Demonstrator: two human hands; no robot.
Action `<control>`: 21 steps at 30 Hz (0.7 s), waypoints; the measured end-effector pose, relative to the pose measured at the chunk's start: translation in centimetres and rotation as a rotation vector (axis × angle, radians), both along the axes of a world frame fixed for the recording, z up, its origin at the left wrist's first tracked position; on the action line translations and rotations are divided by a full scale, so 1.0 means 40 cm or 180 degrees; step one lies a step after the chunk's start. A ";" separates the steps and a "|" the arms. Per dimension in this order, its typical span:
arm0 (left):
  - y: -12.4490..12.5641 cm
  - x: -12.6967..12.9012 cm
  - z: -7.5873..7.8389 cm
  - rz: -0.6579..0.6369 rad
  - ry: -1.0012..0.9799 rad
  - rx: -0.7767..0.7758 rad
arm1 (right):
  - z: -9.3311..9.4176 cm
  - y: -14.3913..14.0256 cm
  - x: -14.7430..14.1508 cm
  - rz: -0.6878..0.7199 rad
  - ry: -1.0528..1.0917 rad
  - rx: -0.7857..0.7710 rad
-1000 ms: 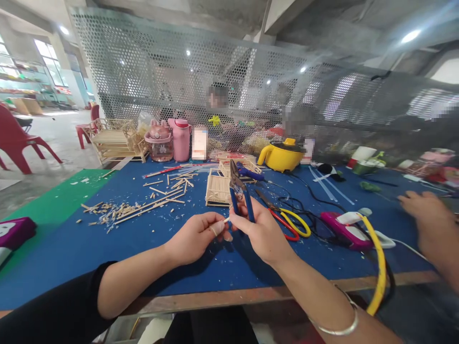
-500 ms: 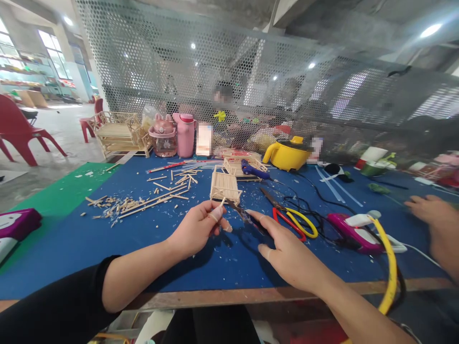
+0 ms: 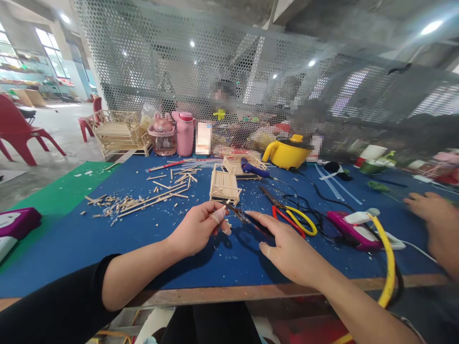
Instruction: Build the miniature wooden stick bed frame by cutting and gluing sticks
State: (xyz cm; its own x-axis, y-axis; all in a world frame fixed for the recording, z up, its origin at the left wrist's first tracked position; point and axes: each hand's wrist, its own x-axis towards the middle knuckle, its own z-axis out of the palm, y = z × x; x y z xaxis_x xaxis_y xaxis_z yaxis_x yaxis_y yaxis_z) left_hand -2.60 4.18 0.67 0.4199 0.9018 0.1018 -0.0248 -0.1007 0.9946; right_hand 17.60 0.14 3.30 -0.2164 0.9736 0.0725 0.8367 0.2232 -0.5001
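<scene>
Pinched between the thumb and fingers of my left hand (image 3: 201, 224) is a thin wooden stick (image 3: 225, 204), only its short end showing. My right hand (image 3: 287, 243) grips dark-handled scissors (image 3: 242, 215), whose blades point left and meet the stick's end. Part of the handles is hidden by my fingers. Just beyond both hands stands a small stick-built frame (image 3: 224, 185) with a slatted surface. Scissors with red and yellow handles (image 3: 290, 215) lie to the right of it.
Cut sticks (image 3: 125, 204) are scattered on the blue mat at left. A blue glue gun (image 3: 254, 168) rests on another stick piece behind. Further back are a yellow pot (image 3: 289, 154) and a pink bottle (image 3: 185, 134). A power strip (image 3: 355, 231) and another person's hand (image 3: 430, 208) are at right.
The scissor blades have shifted left onto the stick's end. Less of the stick shows above my left fingers, and a pale bit appears just below the blades.
</scene>
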 end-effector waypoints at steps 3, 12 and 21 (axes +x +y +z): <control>0.000 0.000 0.000 -0.0009 0.0014 0.0011 | -0.001 -0.002 0.004 0.0046 0.0062 0.0020; -0.001 -0.003 -0.005 -0.0069 0.0132 0.0136 | -0.003 -0.007 0.002 0.0155 0.0110 0.0080; -0.018 -0.005 0.002 0.0043 0.1398 0.0476 | -0.034 -0.004 -0.007 0.0219 -0.0217 0.0086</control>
